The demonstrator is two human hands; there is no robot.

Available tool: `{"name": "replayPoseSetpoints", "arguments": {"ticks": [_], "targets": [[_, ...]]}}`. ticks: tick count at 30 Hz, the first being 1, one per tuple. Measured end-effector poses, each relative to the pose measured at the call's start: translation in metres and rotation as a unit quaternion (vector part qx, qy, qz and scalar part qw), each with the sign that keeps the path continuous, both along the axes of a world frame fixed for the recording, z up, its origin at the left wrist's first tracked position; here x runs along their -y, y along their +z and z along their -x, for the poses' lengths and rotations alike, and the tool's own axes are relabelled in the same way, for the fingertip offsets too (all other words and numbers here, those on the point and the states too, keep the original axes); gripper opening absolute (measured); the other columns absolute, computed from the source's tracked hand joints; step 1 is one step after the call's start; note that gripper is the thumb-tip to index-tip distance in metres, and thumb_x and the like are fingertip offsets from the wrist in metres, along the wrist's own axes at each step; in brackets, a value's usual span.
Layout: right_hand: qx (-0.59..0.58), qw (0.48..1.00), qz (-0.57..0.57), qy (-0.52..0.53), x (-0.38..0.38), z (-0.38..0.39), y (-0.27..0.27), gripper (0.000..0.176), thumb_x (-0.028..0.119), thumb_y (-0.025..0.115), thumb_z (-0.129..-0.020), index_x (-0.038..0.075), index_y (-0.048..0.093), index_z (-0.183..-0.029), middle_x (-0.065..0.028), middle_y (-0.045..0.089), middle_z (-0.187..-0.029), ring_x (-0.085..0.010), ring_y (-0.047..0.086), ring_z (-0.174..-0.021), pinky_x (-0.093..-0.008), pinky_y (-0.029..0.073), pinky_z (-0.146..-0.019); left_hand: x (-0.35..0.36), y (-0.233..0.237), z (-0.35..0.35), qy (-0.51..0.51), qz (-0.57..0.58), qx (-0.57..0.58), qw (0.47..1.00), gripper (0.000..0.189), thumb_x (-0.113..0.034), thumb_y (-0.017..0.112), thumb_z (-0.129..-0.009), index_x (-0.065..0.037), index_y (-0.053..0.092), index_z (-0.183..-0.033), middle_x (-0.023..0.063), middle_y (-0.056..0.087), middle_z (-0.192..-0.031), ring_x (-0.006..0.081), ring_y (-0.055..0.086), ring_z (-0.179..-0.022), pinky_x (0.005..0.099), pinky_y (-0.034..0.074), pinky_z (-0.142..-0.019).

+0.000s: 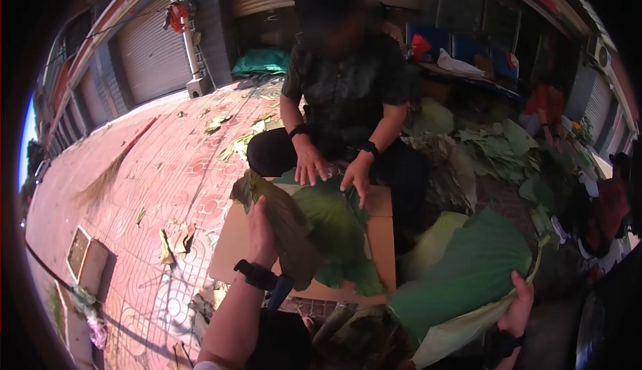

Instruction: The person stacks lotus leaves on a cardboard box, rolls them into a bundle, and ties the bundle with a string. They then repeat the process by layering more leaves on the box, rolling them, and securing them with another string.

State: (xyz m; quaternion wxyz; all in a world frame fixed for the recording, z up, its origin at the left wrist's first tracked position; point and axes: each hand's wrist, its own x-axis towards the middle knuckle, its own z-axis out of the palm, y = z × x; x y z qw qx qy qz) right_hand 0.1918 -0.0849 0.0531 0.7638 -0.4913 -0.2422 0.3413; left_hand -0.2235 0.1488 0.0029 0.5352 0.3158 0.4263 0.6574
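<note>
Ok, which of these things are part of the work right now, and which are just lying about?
In hand: left hand gripping a wilted leaf; right hand holding a large green leaf; cardboard sheet; flat green leaf on it, under the other person's hands.
Lying about: broom; leaf scraps on the paving; leaf pile behind.

The brownish leaf (284,219) is dull olive, limp and crumpled, with curled edges. The left hand (262,236) grips it from the near side and holds it up, tilted, above the cardboard sheet (378,236). The large green leaf (468,270) is broad, smooth and fresh, folded over so its paler underside shows along the lower edge; it lies low at the right, with the right hand (518,306) clasping its right rim
</note>
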Motion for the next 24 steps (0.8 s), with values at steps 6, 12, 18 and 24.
{"name": "replayPoseSetpoints", "arguments": {"ticks": [6,12,18,24], "targets": [[-0.002,1.0,-0.005,-0.001,0.008,-0.006,-0.001,0.042,0.013,0.063,-0.083,0.0,0.053,-0.122,-0.0098,0.061,-0.115,-0.022,0.059,-0.104,-0.0348,0.045,-0.092,-0.009,-0.014,-0.012,0.025,-0.009,-0.03,0.999,0.041,-0.035,0.042,-0.098,-0.002,0.05,-0.12,0.014,0.061,-0.106,0.0231,0.063,-0.091,0.0368,0.053,-0.08],[0.007,1.0,-0.004,-0.026,0.01,-0.003,0.005,0.045,0.014,0.063,-0.083,0.0,0.051,-0.124,-0.0097,0.059,-0.118,-0.0221,0.058,-0.106,-0.0348,0.045,-0.093,-0.005,-0.011,-0.014,-0.004,-0.03,-0.041,0.999,0.039,-0.033,0.043,-0.097,0.0,0.053,-0.116,0.0105,0.061,-0.103,0.0177,0.06,-0.089,0.0291,0.049,-0.079],[0.003,1.0,0.001,-0.015,0.009,-0.005,0.007,0.043,0.013,0.063,-0.083,0.0,0.051,-0.123,-0.0094,0.06,-0.116,-0.022,0.058,-0.105,-0.0349,0.045,-0.093,0.006,0.005,-0.015,-0.014,-0.047,-0.029,0.998,0.039,-0.032,0.041,-0.098,0.0,0.055,-0.115,0.0102,0.062,-0.102,0.0175,0.06,-0.09,0.0289,0.049,-0.079],[0.001,1.0,-0.006,-0.016,0.009,-0.008,0.003,0.042,0.011,0.058,-0.086,-0.004,0.05,-0.124,-0.0124,0.059,-0.117,-0.0229,0.059,-0.105,-0.0352,0.045,-0.092,0.016,0.021,-0.003,-0.002,-0.072,-0.059,0.996,0.046,-0.036,0.037,-0.099,0.001,0.053,-0.12,0.0136,0.061,-0.11,0.0217,0.061,-0.097,0.0331,0.05,-0.084]]}}
